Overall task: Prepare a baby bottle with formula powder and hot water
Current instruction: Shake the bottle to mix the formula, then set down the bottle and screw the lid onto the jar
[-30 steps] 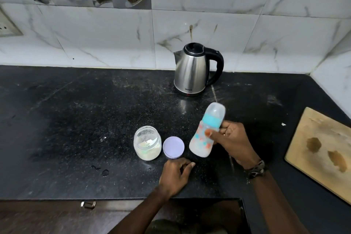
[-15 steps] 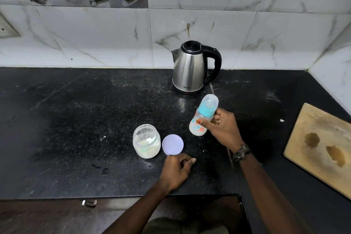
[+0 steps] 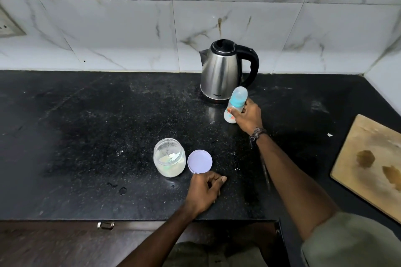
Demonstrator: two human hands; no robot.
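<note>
My right hand (image 3: 249, 116) grips a capped baby bottle (image 3: 235, 104) with a teal collar, clear cap and milky contents, its base low over the black counter just in front of the steel kettle (image 3: 221, 71). The bottle leans slightly to the right. An open jar of formula powder (image 3: 169, 158) stands near the front of the counter, its pale purple lid (image 3: 199, 161) lying flat beside it on the right. My left hand (image 3: 205, 191) rests on the counter just in front of the lid, fingers curled, holding nothing.
A wooden cutting board (image 3: 368, 162) lies at the right edge of the black counter (image 3: 86, 136). A tiled wall runs behind and to the right. A wall socket (image 3: 8, 26) is at far left. A drawer handle (image 3: 105, 225) shows below the counter's front edge.
My right hand has carried the bottle away from me, from beside the lid to just in front of the kettle, and lowered it. My left hand has stayed put.
</note>
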